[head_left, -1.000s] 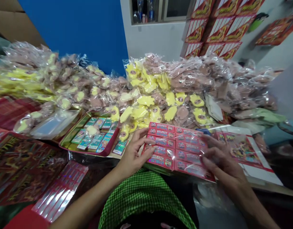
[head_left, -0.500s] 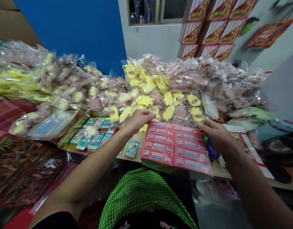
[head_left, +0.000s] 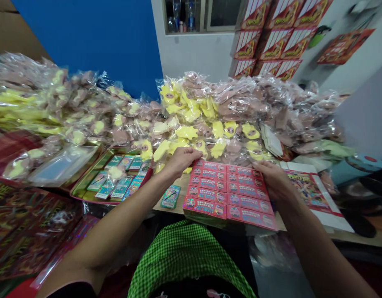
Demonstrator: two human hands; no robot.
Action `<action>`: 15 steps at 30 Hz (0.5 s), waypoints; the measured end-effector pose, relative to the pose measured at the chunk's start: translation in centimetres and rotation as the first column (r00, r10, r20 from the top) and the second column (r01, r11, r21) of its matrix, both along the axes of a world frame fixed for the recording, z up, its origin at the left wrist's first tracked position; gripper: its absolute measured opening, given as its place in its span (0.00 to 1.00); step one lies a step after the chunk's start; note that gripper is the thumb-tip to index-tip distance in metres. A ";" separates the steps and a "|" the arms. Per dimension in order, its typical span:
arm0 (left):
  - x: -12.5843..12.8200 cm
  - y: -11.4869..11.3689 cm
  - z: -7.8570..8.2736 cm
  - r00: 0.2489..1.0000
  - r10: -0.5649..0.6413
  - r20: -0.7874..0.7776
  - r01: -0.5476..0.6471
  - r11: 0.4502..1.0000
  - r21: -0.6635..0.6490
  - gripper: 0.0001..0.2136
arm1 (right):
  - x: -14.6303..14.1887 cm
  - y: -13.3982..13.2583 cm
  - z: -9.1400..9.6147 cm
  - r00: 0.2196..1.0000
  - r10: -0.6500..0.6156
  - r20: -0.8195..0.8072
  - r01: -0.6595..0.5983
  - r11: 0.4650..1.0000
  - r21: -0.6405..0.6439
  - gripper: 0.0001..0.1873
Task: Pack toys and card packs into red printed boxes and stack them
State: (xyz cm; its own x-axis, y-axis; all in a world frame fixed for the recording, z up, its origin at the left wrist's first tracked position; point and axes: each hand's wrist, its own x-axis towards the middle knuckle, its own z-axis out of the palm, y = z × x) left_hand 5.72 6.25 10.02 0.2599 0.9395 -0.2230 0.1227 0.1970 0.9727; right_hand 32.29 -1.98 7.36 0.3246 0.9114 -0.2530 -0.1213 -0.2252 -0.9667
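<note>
A block of small red printed boxes (head_left: 226, 192), in two columns, lies at the table's front edge in front of me. Clear film seems to show along its lower right side. My left hand (head_left: 181, 160) is closed in a pinch just at the block's far left corner; what lies between the fingertips is too small to make out. At the far right corner my right hand (head_left: 271, 178) has its thumb and fingers closed on the block's edge, the fingers partly hidden. A small stack of teal cards (head_left: 170, 196) rests left of the block.
A gold tray (head_left: 77, 188) with several teal card packs stands to the left, beside clear plastic sleeves (head_left: 59, 165). Bagged yellow and pinkish plush-like figures (head_left: 186, 109) are heaped along the back. An opened printed carton (head_left: 312, 190) lies right. Red boxes (head_left: 268, 43) are stacked behind.
My right hand has come lower and closer around the block's right edge. My left hand stays at the far left corner, slightly lower. The view has shifted a little.
</note>
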 end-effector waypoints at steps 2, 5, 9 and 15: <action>0.0 0.5 0.1 0.999 -0.032 -0.014 0.032 0.999 0.002 0.13 | 0.2 0.1 0.1 0.999 0.026 0.035 -0.025 1.000 -0.010 0.17; 0.1 1.1 0.0 0.998 -0.060 -0.036 0.060 0.998 -0.002 0.12 | 0.6 0.4 0.4 0.995 0.046 0.094 -0.046 0.999 -0.005 0.18; 0.3 1.9 -0.1 0.996 -0.068 -0.066 0.066 0.997 -0.034 0.10 | 1.2 1.0 0.6 0.989 0.027 0.146 -0.029 1.000 0.007 0.19; 0.5 2.6 -1.4 0.995 -0.044 -0.095 0.031 0.990 -0.137 0.09 | 1.2 1.7 0.0 0.995 0.046 0.086 -0.037 0.994 -0.104 0.16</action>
